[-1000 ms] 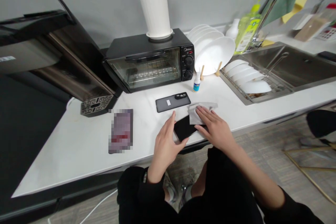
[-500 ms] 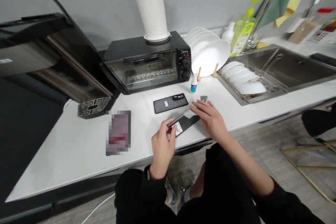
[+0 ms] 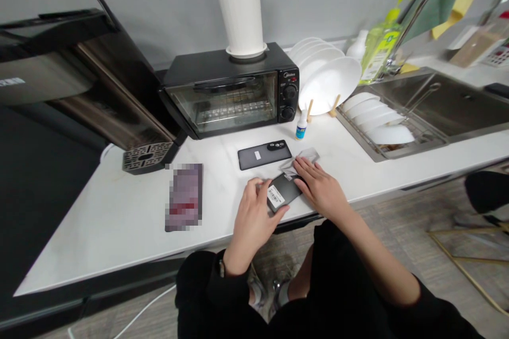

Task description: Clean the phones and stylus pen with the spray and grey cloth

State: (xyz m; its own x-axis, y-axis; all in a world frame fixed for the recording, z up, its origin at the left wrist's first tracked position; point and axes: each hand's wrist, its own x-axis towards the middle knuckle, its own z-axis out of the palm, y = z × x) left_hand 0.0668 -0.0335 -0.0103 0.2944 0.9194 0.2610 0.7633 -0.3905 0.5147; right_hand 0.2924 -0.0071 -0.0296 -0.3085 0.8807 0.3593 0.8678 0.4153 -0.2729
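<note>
My left hand (image 3: pixel 254 214) is closed around the near-left end of a dark phone (image 3: pixel 293 191), thumb along the near edge and fingertips at the far side. A white barcode label is stuck on the face turned up. Over the phone's far-right end lies my right hand (image 3: pixel 321 188), its fingers together on a thin grey cloth (image 3: pixel 287 168). Part of the cloth sticks out beyond the fingertips, and the hand covers the rest. Just behind is a dark phone case (image 3: pixel 264 155) with camera cut-outs and a small white sticker. A small spray bottle (image 3: pixel 301 126) stands upright behind the cloth.
A pixelated flat object (image 3: pixel 185 196) lies at left on the white counter (image 3: pixel 119 222). Behind stand a toaster oven (image 3: pixel 230 98), a black machine (image 3: pixel 147 156) and a rack of white plates (image 3: pixel 330 85). The sink (image 3: pixel 449 111) with bowls is at right.
The phone has turned from a tilted position to lie flatter, its label facing up. My right hand and the cloth now rest over its far-right end. The view has shifted slightly.
</note>
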